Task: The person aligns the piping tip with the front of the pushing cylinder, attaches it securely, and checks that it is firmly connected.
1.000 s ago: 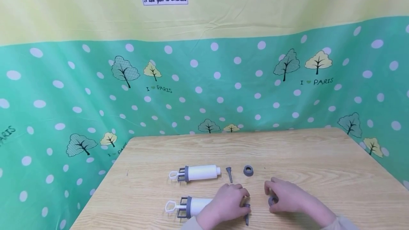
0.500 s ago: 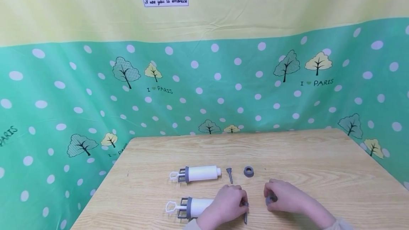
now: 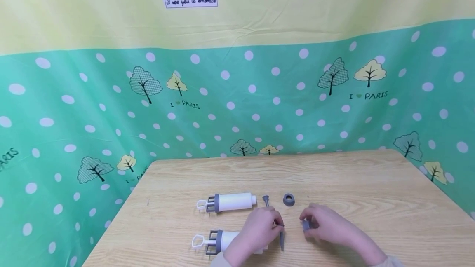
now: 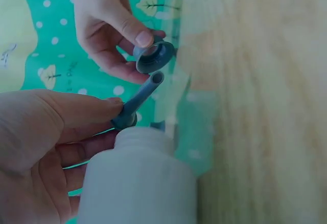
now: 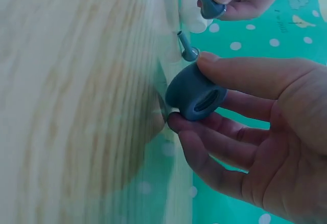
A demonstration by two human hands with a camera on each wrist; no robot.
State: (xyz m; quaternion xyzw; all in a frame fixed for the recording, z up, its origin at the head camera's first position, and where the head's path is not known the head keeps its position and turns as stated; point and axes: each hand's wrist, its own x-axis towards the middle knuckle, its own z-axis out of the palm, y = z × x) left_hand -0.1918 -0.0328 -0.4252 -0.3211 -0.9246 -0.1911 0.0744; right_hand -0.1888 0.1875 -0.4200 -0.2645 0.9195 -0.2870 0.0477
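Observation:
My left hand (image 3: 256, 228) pinches a grey tube nozzle (image 4: 139, 100) by its flared end between thumb and fingers, the narrow tip pointing away from the hand. A grey ring cap (image 5: 196, 93) is held between the thumb and fingers of my right hand (image 3: 326, 225), just to the right of the nozzle. In the left wrist view the nozzle's tip is right by the ring's wide opening. Below and beside the left hand lies a white syringe-like tube (image 3: 228, 240) with a grey frame and white loop handle; the hand hides part of it.
A second white tube (image 3: 235, 202) of the same kind lies farther back on the wooden table (image 3: 352, 180). Right of it are another grey nozzle (image 3: 265, 199) and another grey ring cap (image 3: 288, 200). A patterned green and yellow curtain (image 3: 208, 94) hangs behind.
Both hands have risen slightly and moved a little left in the head view, carrying the nozzle and the ring cap. The ring cap has turned in the right fingers.

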